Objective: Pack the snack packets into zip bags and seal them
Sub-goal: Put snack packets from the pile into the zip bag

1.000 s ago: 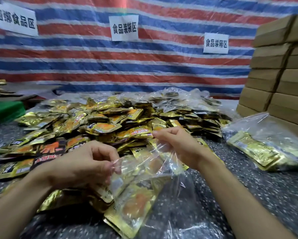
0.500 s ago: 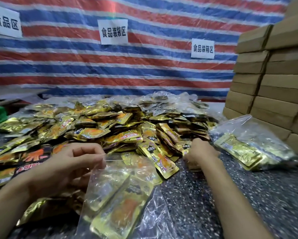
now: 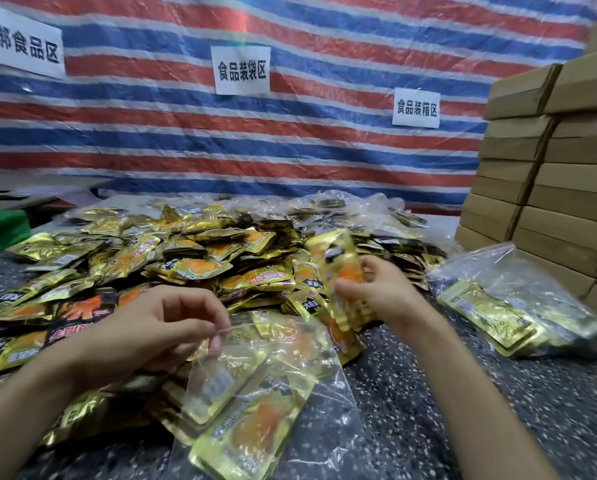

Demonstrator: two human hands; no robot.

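A clear zip bag is held at its open top edge by the left hand, fingers pinched on the plastic. Gold snack packets are seen inside it; its lower end rests on the speckled table. A blurred gold packet is gripped upright in the right hand, fingers closed around its lower part, above and just right of the bag mouth. A large heap of loose packets lies beyond the hands. A filled bag lies to the right, near stacked cardboard boxes. A striped tarp with paper signs hangs behind.
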